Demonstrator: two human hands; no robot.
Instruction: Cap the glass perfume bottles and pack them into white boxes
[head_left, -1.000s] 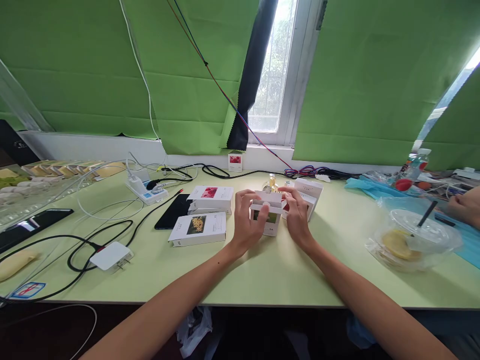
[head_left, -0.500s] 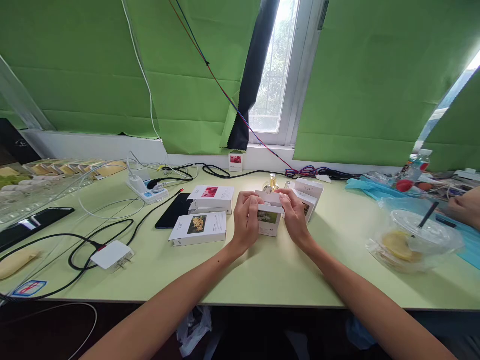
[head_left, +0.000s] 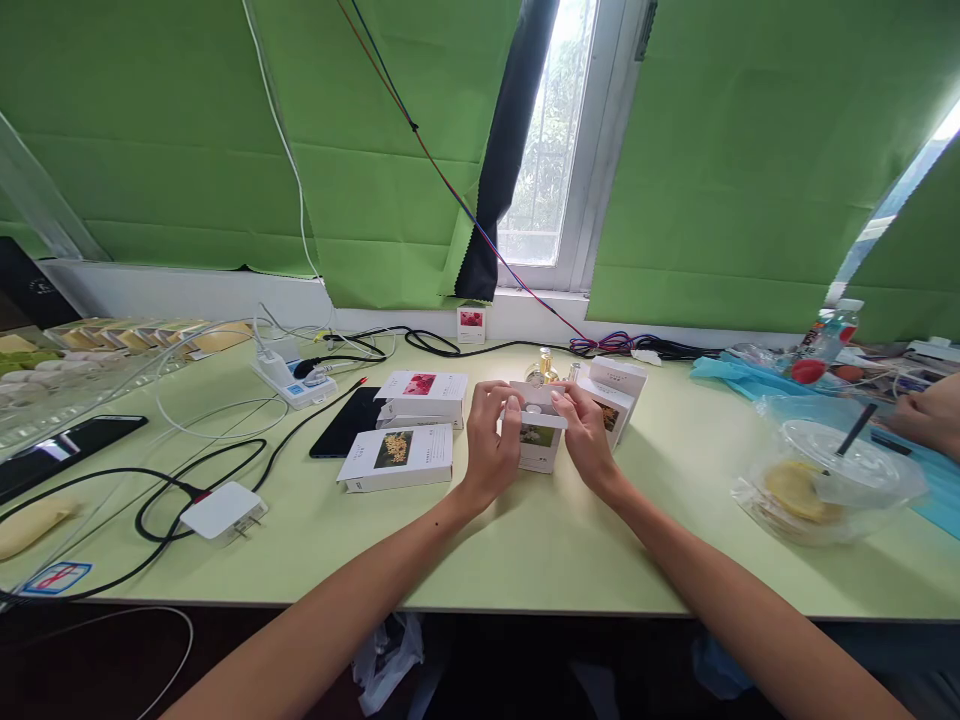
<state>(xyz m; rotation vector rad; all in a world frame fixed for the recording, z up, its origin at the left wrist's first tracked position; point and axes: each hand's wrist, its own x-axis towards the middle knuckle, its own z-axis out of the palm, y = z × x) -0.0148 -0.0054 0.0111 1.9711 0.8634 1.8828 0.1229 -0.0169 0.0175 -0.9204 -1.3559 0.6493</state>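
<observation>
Between my hands a small white box (head_left: pixel 538 459) with a plant picture stands on the table, its top flap raised. My left hand (head_left: pixel 491 440) grips the box's left side, fingers bent around its upper edge. On the other side my right hand (head_left: pixel 586 430) pinches the upper right corner by the flap. Just behind are a small glass bottle (head_left: pixel 544 370) with a gold neck and an open white box (head_left: pixel 619 380). Left of my hands lie a white box with a yellow flower picture (head_left: pixel 409 470) and one with a pink flower picture (head_left: pixel 435 395).
A dark tablet (head_left: pixel 346 425) lies under the boxes' left edge. Cables, a white charger (head_left: pixel 225 512) and a power strip (head_left: pixel 292 380) spread over the left side. At right sit a bagged drink cup (head_left: pixel 825 480), blue plastic (head_left: pixel 727 378) and another person's hand (head_left: pixel 930 415).
My left fingers have shifted slightly on the box's top edge, and a pale round shape shows more in its opening. The other things have stayed put.
</observation>
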